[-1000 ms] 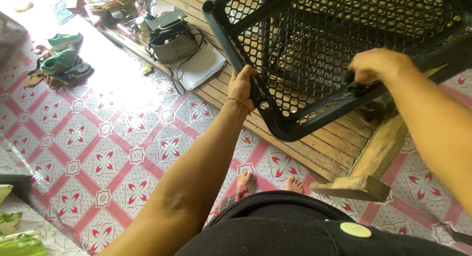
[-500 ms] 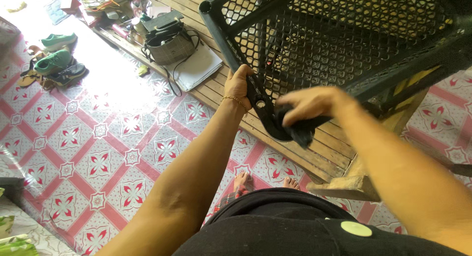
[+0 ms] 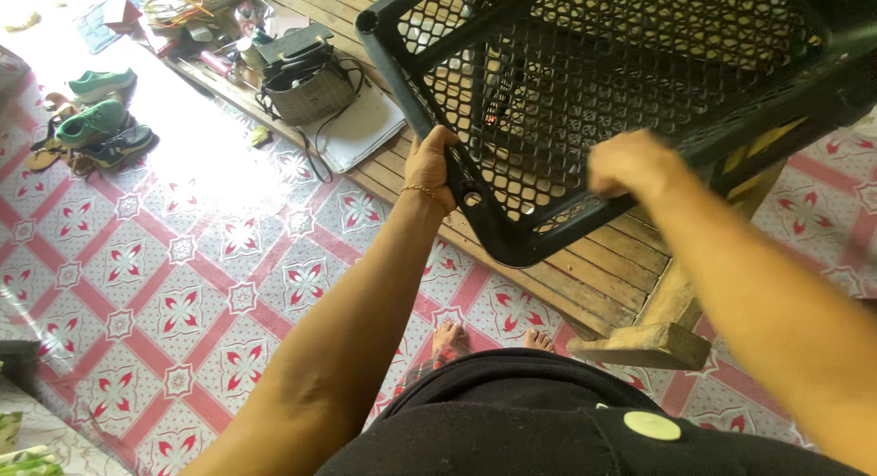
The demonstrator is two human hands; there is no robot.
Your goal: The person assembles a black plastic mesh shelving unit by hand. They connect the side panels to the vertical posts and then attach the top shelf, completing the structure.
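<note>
From the head cam, the left hand (image 3: 431, 168) is wrapped tight around the edge rail of a black plastic mesh crate (image 3: 585, 101), which is held up tilted over the wooden platform (image 3: 585, 280), while the right hand (image 3: 630, 163) sits curled on the crate's lower rim just to the right of the left one, fingers hidden behind it so I can't tell how firmly it grips. Looks to me like the carrying-and-turning part of handling the crate, and I'd guess any next move needs both hands steady on that rim so it doesn't swing down toward the bare feet (image 3: 493, 337) below.
</note>
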